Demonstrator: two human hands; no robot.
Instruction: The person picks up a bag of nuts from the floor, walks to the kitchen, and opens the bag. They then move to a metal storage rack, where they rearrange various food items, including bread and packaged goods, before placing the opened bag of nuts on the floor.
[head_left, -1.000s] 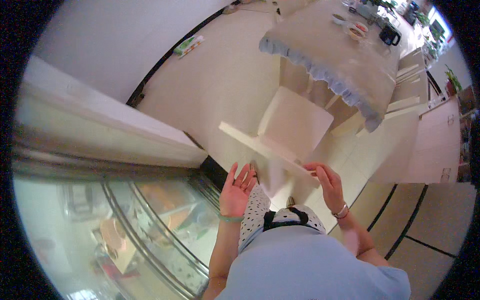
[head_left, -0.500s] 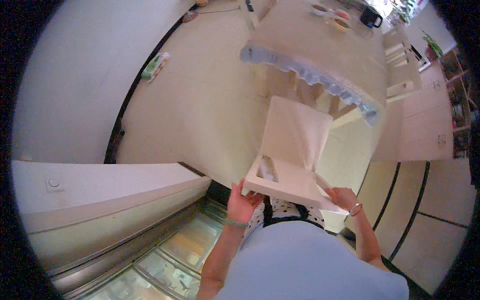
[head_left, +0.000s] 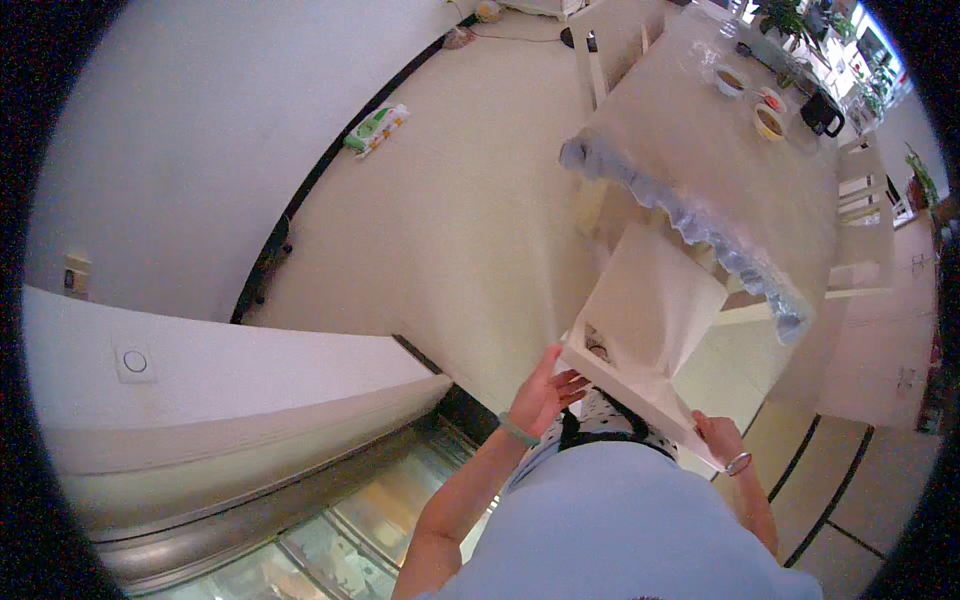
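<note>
A cream-white chair (head_left: pixel 655 300) stands between me and the table, its seat partly below the table's frilled edge and its backrest toward me. At the left end of the backrest's top rail, my left hand (head_left: pixel 545 397) is around the corner, thumb up along the side and fingers below. My right hand (head_left: pixel 720 438) is closed on the right end of the same rail. The dining table (head_left: pixel 690 110) has a clear cover with a bluish ruffled hem (head_left: pixel 690 220). The chair's legs are mostly hidden.
Bowls with food (head_left: pixel 768 122) and a black jug (head_left: pixel 822 115) stand on the table. More chairs (head_left: pixel 865 220) flank it. A green-and-white packet (head_left: pixel 377 130) lies on the floor by the left wall. A low white wall (head_left: pixel 230 370) with a round switch is at my left; cabinets (head_left: pixel 840 480) at my right.
The view has swung, so table, chair and packet sit further right in it. The chair appears more tilted and slightly closer under the table hem. Both hands stay on its backrest.
</note>
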